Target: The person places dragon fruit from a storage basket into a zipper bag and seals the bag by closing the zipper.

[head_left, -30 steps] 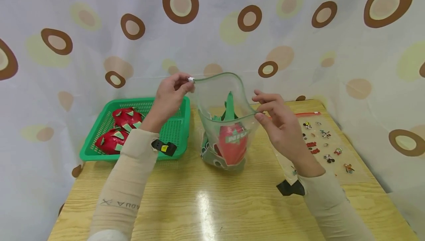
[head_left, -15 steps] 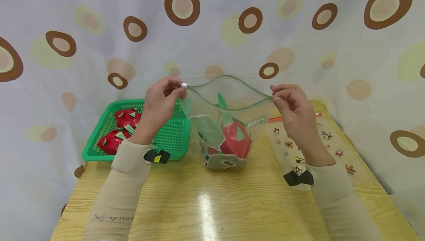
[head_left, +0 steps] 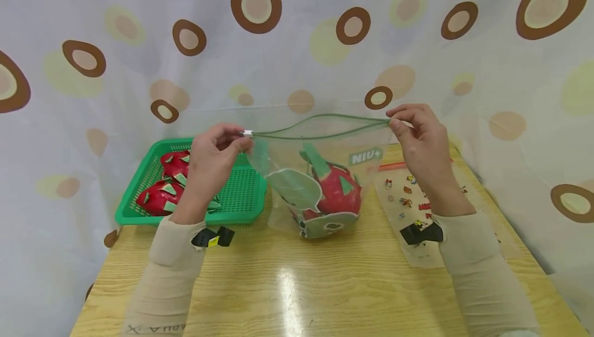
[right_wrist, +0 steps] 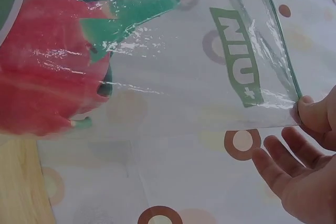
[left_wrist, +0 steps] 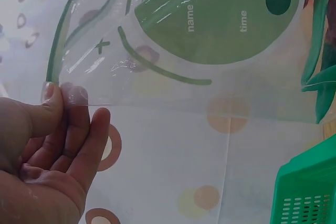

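Note:
My left hand [head_left: 211, 159] pinches the left top corner of a clear zip bag [head_left: 260, 159], right at its white slider [head_left: 248, 133]. With thumb and fingertips, my right hand [head_left: 422, 146] pinches the other top corner. Between them the green zip edges bow apart, leaving a narrow gap in the mouth. Inside the bag sits a red dragon fruit [head_left: 336, 192] with green leafy tips, partly hidden behind the bag's green print. In the right wrist view the dragon fruit [right_wrist: 47, 72] shows through the plastic beside the NIU+ label [right_wrist: 241, 59].
A green basket [head_left: 125, 192] with red dragon fruits [head_left: 160, 198] stands left, behind my left forearm. To the right lies a flat clear bag with a red zip [head_left: 392, 166] and small printed figures. A spotted curtain [head_left: 297, 43] hangs behind the wooden table [head_left: 250, 280].
My hands have moved apart, the right one rising and the left one lowering. The bag's wide round mouth has stretched into a narrow slit, and its printed front has turned toward me.

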`<action>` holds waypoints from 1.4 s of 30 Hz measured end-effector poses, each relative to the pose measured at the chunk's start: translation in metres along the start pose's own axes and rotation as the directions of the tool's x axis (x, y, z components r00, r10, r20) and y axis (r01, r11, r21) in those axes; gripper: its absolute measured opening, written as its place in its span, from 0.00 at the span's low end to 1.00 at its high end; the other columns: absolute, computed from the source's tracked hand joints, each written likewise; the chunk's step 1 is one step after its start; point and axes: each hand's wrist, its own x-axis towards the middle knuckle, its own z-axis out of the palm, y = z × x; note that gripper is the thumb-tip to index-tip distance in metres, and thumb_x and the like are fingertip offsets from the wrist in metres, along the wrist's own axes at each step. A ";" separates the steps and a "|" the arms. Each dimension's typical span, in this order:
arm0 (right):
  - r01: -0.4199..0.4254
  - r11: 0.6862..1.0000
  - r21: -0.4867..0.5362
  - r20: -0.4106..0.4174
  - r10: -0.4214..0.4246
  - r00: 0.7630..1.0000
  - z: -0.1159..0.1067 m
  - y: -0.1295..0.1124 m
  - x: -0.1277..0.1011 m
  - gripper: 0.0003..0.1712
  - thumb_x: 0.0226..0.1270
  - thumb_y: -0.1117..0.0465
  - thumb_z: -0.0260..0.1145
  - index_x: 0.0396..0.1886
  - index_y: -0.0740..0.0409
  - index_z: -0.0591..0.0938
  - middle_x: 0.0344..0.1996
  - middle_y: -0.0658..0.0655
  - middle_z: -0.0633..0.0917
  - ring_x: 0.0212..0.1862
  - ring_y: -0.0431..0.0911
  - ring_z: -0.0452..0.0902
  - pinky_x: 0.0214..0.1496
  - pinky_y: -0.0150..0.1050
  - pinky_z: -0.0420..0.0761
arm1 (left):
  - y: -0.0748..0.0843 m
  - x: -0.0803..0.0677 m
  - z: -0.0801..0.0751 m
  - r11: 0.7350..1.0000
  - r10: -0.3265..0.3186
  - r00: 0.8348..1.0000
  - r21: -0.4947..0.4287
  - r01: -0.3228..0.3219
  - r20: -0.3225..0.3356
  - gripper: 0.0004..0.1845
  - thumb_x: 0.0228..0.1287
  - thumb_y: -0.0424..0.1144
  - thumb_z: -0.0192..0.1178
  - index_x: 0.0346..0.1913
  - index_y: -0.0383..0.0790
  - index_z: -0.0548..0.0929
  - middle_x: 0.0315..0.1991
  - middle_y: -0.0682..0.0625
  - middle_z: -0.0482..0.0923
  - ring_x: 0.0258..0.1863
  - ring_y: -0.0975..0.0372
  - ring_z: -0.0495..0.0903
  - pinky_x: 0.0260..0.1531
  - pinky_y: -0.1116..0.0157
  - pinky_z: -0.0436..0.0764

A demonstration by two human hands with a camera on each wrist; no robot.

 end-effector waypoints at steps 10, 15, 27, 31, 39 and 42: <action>-0.055 0.993 -0.108 0.025 0.058 0.998 -0.001 0.005 0.002 0.12 0.75 0.61 0.59 0.46 0.68 0.79 0.43 0.41 0.78 0.47 0.36 0.78 0.51 0.24 0.76 | -0.007 -0.010 -0.001 0.999 -0.012 0.999 -0.044 0.014 0.037 0.15 0.64 0.44 0.67 0.49 0.42 0.82 0.37 0.54 0.84 0.38 0.66 0.85 0.45 0.71 0.81; -0.041 0.971 -0.237 0.013 0.045 0.999 0.002 0.008 0.002 0.15 0.75 0.57 0.59 0.48 0.65 0.81 0.42 0.40 0.76 0.44 0.31 0.76 0.49 0.23 0.75 | -0.011 -0.013 0.001 0.991 0.065 0.997 -0.119 -0.060 0.039 0.13 0.63 0.37 0.68 0.48 0.39 0.80 0.39 0.54 0.83 0.40 0.65 0.85 0.46 0.72 0.83; 0.123 0.918 -0.378 -0.032 -0.146 0.989 0.009 0.002 -0.005 0.11 0.71 0.64 0.62 0.48 0.60 0.87 0.40 0.58 0.68 0.40 0.37 0.63 0.43 0.32 0.65 | -0.013 -0.022 0.007 0.991 0.109 0.993 -0.074 -0.112 -0.039 0.07 0.64 0.36 0.66 0.42 0.38 0.82 0.37 0.51 0.84 0.37 0.64 0.85 0.43 0.71 0.83; 0.191 0.899 -0.394 -0.037 -0.224 0.974 0.015 -0.007 -0.012 0.13 0.67 0.68 0.65 0.50 0.66 0.83 0.36 0.62 0.70 0.37 0.46 0.64 0.40 0.35 0.62 | -0.013 -0.024 0.008 0.991 0.118 0.991 -0.064 -0.122 -0.054 0.07 0.64 0.37 0.66 0.42 0.38 0.82 0.38 0.51 0.85 0.37 0.65 0.85 0.43 0.71 0.83; 0.278 0.919 -0.280 0.136 -0.249 0.959 0.038 -0.028 -0.034 0.06 0.65 0.72 0.64 0.40 0.67 0.79 0.28 0.56 0.80 0.30 0.43 0.70 0.33 0.28 0.69 | -0.012 -0.029 0.010 0.987 0.150 0.985 -0.038 -0.154 -0.090 0.06 0.66 0.36 0.64 0.41 0.37 0.82 0.40 0.47 0.85 0.38 0.66 0.85 0.43 0.72 0.83; 0.219 0.958 -0.184 0.247 -0.170 0.954 0.051 -0.035 -0.042 0.03 0.67 0.70 0.64 0.39 0.62 0.81 0.26 0.53 0.82 0.28 0.40 0.73 0.29 0.28 0.72 | -0.011 -0.030 0.011 0.985 0.164 0.980 -0.027 -0.168 -0.110 0.05 0.65 0.35 0.65 0.41 0.37 0.83 0.40 0.47 0.85 0.38 0.67 0.85 0.44 0.72 0.83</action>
